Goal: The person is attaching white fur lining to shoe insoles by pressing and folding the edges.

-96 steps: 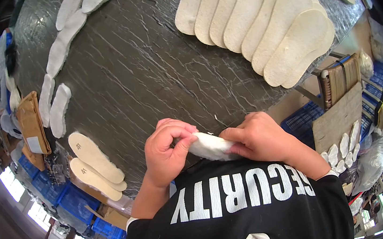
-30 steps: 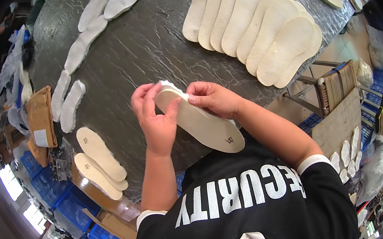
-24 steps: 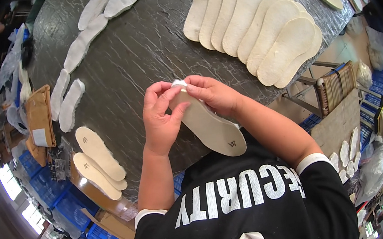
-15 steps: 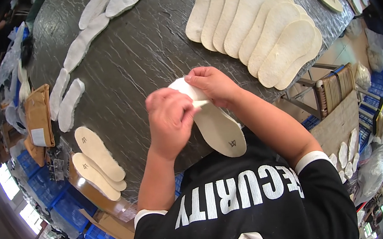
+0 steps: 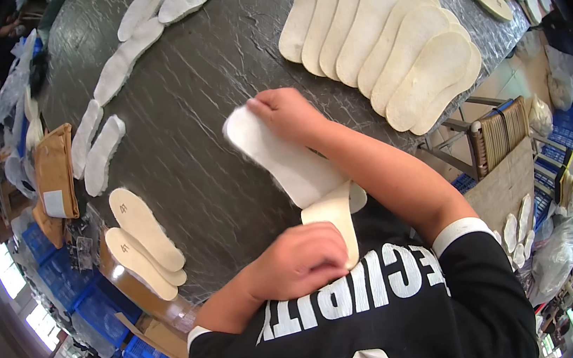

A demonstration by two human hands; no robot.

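Note:
My right hand pinches the far end of a white fabric insole layer, held over the dark grey table. Closer to my body, my left hand grips a cream strip that peels away from the white layer's near end. The cream strip curls down toward my chest and its lower part is hidden behind my left hand.
A fanned row of cream insoles lies at the far right. White fabric insoles line the left and far edge. Two cream insoles sit near the front left edge. Brown packets and blue crates stand left.
The insole has been split: my left hand has pulled back toward my body with the cream strip, while my right hand keeps the white layer's far end in place.

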